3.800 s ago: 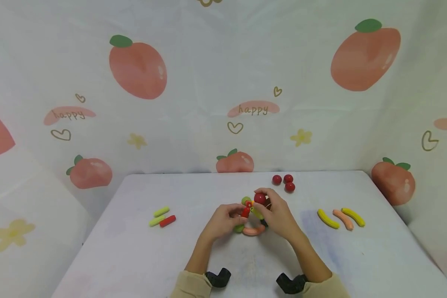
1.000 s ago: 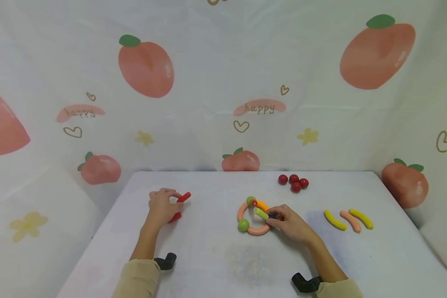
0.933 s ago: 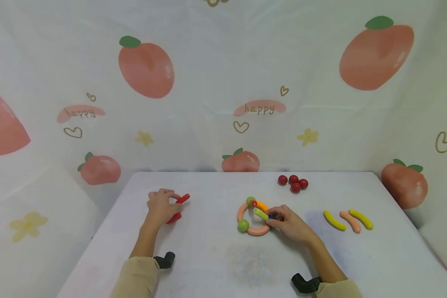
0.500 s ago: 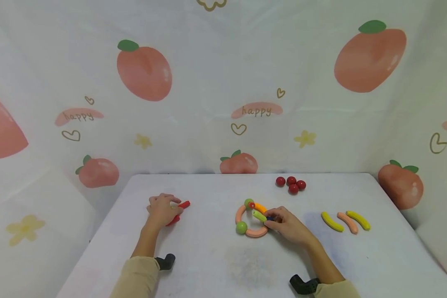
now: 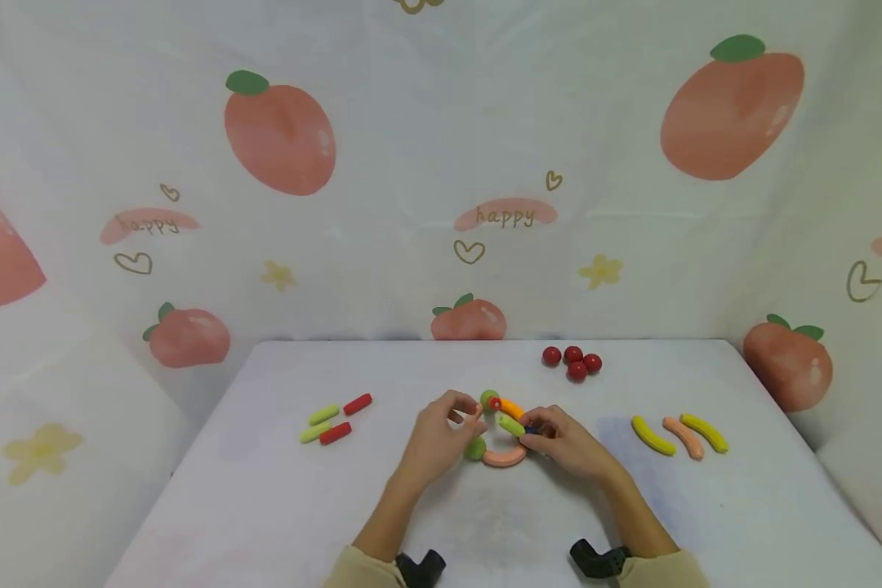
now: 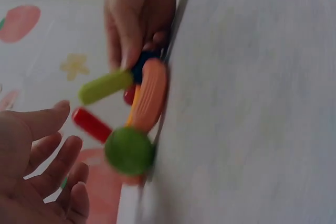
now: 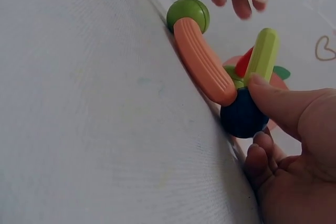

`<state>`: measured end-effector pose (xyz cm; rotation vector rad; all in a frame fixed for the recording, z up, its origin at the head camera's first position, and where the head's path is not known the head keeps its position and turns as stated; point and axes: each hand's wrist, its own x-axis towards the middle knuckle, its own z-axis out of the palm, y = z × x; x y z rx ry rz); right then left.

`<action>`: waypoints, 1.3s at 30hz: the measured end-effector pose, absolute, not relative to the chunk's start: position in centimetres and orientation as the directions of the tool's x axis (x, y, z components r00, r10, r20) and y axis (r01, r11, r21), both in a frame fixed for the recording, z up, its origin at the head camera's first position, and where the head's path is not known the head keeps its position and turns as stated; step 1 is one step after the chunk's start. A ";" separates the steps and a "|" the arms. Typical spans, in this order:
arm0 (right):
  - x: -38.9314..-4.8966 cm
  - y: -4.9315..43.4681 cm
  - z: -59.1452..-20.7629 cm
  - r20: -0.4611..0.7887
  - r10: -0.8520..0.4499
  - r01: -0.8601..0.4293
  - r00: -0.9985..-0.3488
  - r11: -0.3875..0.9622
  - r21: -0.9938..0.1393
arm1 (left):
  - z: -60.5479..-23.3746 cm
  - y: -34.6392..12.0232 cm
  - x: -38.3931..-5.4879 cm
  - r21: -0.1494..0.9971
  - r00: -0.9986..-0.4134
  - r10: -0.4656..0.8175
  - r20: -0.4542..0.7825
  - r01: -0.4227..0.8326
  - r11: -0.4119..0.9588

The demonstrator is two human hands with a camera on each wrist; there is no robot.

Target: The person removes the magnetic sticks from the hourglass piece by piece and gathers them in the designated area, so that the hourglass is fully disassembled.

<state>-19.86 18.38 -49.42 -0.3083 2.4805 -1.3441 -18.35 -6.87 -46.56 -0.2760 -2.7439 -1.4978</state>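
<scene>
A ring of curved rods and balls lies mid-table. Its pieces include a peach curved rod (image 5: pixel 504 458), an orange curved rod (image 5: pixel 513 409), two green balls (image 5: pixel 475 448) and a blue ball (image 7: pixel 242 115). A yellow-green rod (image 7: pixel 264 56) stands up from the blue ball, and a red rod (image 6: pixel 92 124) sticks up at the far green ball. My right hand (image 5: pixel 567 445) grips the blue ball, thumb at the foot of the yellow-green rod. My left hand (image 5: pixel 441 438) hovers at the ring's left side, fingers relaxed and holding nothing, partly hiding another peach curved rod.
Two yellow-green rods (image 5: pixel 324 414) and two red rods (image 5: pixel 336 433) lie on the left of the white table (image 5: pixel 265 514). Several red balls (image 5: pixel 576 371) sit at the back. Two yellow curved rods (image 5: pixel 653 436) flank a peach one (image 5: pixel 683 438) on the right.
My left hand has put a red rod down beside the other rods on the left, then come back to the ring. A red ball, earlier in my right hand, now lies with the others behind.
</scene>
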 end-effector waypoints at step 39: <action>-19.9 18.7 -49.5 -0.146 -0.342 -0.063 -0.928 0.531 -0.845 | -46.4 -5.8 -16.9 0.832 -0.977 0.173 0.127 0.200 0.518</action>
